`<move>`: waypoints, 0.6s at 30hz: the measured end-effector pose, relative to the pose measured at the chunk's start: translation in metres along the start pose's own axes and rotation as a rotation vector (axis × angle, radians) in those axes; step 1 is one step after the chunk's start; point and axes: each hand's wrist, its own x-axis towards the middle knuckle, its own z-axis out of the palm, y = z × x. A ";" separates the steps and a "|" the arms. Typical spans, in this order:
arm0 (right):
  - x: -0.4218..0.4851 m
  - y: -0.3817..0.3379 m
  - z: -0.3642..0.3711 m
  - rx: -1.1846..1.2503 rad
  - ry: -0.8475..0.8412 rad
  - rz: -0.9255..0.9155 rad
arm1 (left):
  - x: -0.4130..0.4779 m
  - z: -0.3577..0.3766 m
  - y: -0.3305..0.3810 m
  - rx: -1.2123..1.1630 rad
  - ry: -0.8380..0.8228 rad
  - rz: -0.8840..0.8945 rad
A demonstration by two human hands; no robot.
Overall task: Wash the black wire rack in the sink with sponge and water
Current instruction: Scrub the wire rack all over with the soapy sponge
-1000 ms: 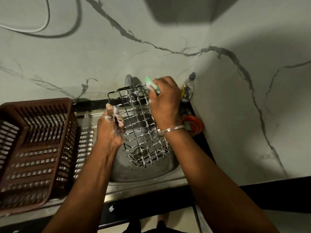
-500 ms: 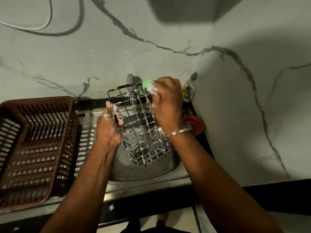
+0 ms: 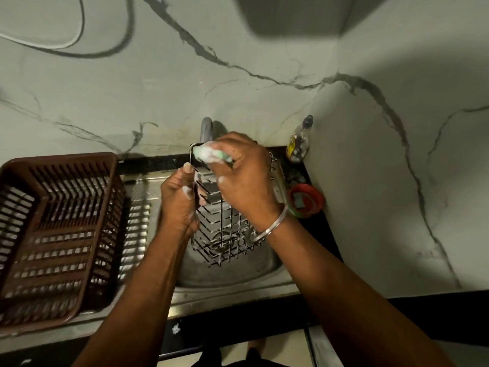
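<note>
The wire rack (image 3: 227, 234) stands tilted on end in the steel sink (image 3: 232, 276), its lower end near the drain. My left hand (image 3: 180, 200) grips the rack's left edge, soap foam on the fingers. My right hand (image 3: 243, 176) holds a green soapy sponge (image 3: 209, 153) and presses it against the rack's top left corner. A bangle sits on my right wrist. The rack's upper middle is hidden behind my right hand.
A brown plastic dish basket (image 3: 53, 234) sits on the drainboard at left. The tap (image 3: 207, 128) rises behind the rack. A small bottle (image 3: 299, 144) and a red round container (image 3: 307, 200) stand in the right corner by the marble wall.
My right hand has slid the sponge leftward along the rack's top edge to its left corner. The rack has turned more upright toward me. My left hand keeps its grip.
</note>
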 end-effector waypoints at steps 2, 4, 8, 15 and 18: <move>0.000 0.002 -0.001 -0.012 -0.029 -0.067 | 0.000 -0.001 -0.001 -0.003 -0.009 0.008; 0.003 0.011 -0.007 -0.020 0.061 0.024 | -0.001 -0.001 0.001 0.040 -0.015 -0.003; 0.000 0.008 -0.011 0.037 0.048 0.164 | -0.001 -0.001 0.004 0.106 0.005 0.007; 0.026 0.028 -0.020 -0.057 0.060 0.267 | 0.000 -0.003 0.000 0.133 -0.062 0.024; 0.020 0.020 -0.015 0.042 -0.097 0.156 | 0.000 -0.003 -0.001 0.139 -0.090 0.060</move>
